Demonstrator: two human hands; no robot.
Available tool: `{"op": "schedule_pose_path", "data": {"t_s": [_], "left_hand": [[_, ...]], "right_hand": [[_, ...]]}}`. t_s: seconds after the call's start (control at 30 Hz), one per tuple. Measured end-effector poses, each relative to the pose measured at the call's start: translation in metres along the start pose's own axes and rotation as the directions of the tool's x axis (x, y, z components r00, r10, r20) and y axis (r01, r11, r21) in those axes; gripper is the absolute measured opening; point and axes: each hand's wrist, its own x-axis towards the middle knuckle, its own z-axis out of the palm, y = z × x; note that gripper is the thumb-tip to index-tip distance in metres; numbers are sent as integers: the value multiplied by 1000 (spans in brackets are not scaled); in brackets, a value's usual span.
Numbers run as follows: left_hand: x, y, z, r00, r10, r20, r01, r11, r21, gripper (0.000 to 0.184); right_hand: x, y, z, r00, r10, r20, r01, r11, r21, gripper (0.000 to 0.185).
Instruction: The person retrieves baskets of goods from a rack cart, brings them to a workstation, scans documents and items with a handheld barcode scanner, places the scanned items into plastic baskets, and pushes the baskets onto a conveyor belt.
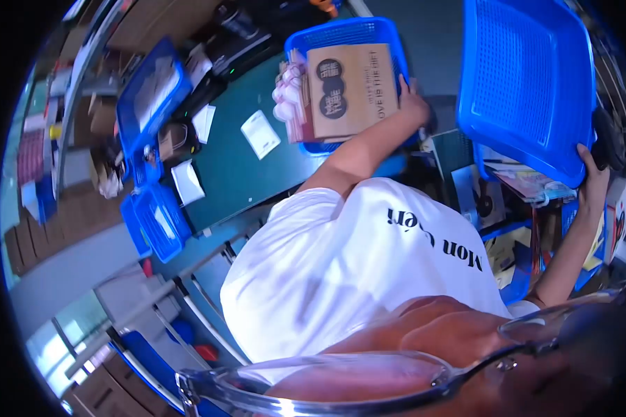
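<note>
My left hand (414,108) is closed at the right edge of a blue plastic basket (348,29) on the green table. The basket holds a brown cardboard box (355,90) with dark round logos and printed lettering. Beside the box, at its left, is a stack of thin cardboard pieces with a pinkish-white bubbly item (289,92). To the right, my right hand (593,174) grips the lower rim of a second blue basket (528,90), which is held tilted with its inside facing me and nothing visible in it.
The green table (257,174) carries white paper sheets (260,134). Several blue trays (153,97) stand at its left end. Below the tilted basket are bins with magazines and packets (528,182). Chair frames (188,299) and a shelf with boxes (55,229) lie to the left.
</note>
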Motion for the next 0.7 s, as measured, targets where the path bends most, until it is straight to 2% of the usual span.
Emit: {"op": "schedule_pose_path", "data": {"t_s": [0.03, 0.07, 0.1, 0.17, 0.2, 0.27, 0.3, 0.33, 0.37, 0.4, 0.43, 0.47, 0.5, 0.53, 0.57, 0.6, 0.63, 0.67, 0.7], "left_hand": [[2, -3, -3, 992, -54, 112, 60, 997, -43, 51], [-3, -6, 0, 966, -96, 239, 121, 988, -92, 55], [-6, -14, 5, 964, -122, 238, 150, 983, -105, 55], [-13, -39, 13, 956, 30, 292, -6, 997, -80, 54], [-19, -43, 15, 957, 1, 292, 24, 996, -83, 54], [-37, -69, 7, 996, -34, -83, -4, 909, -417, 46], [-61, -81, -26, 948, -35, -317, -148, 834, -532, 39], [-103, -100, -83, 923, -91, -375, -205, 707, -677, 37], [-129, -126, -81, 755, -321, -572, -82, 819, -568, 32], [-155, -152, -79, 497, -513, -700, 114, 838, -534, 27], [-183, -204, -64, 331, -663, -671, 192, 744, -640, 27], [-209, -249, -32, 274, -820, -503, 264, 567, -780, 27], [-226, -285, 4, 286, -937, -199, 301, 285, -910, 27], [-241, -294, 31, 381, -914, 141, 296, -24, -955, 28], [-248, -287, 41, 586, -726, 360, 327, -195, -925, 28], [-255, -279, 52, 718, -446, 534, 440, -305, -845, 29], [-260, -272, 79, 760, -542, 359, 330, -154, -931, 28], [-263, -267, 104, 778, -605, 167, 225, 21, -974, 27], [-268, -268, 109, 766, -621, 165, 282, 93, -955, 25]], "right_hand": [[3, 2, 7, 995, 94, 24, -95, 995, 16, 57], [6, 7, 18, 994, 94, 55, -94, 996, 4, 57], [11, 11, 31, 988, 119, 102, -118, 993, -12, 56], [20, 16, 59, 971, 177, 160, -169, 984, -61, 50], [21, 22, 67, 967, 170, 189, -160, 985, -65, 50], [19, 17, 88, 973, 108, 202, -41, 950, -308, 40], [17, 18, 93, 976, 79, 201, 13, 906, -423, 36], [17, 24, 97, 977, 76, 201, 18, 904, -427, 36], [20, 33, 104, 973, 52, 226, 53, 899, -434, 36], [23, 42, 111, 968, 33, 248, 82, 895, -439, 36], [27, 50, 118, 959, 80, 272, 62, 877, -477, 38], [31, 57, 126, 946, 128, 299, 47, 856, -515, 40], [35, 67, 135, 931, 167, 324, 13, 873, -487, 44], [35, 75, 144, 926, 161, 341, 26, 874, -485, 44], [33, 82, 154, 916, 155, 370, 28, 895, -445, 49], [34, 84, 164, 903, 148, 402, 31, 914, -406, 54], [37, 86, 171, 907, 209, 365, -76, 935, -347, 58], [42, 89, 174, 890, 142, 433, -31, 967, -254, 60], [48, 89, 181, 876, 145, 460, -14, 961, -276, 60]]}}
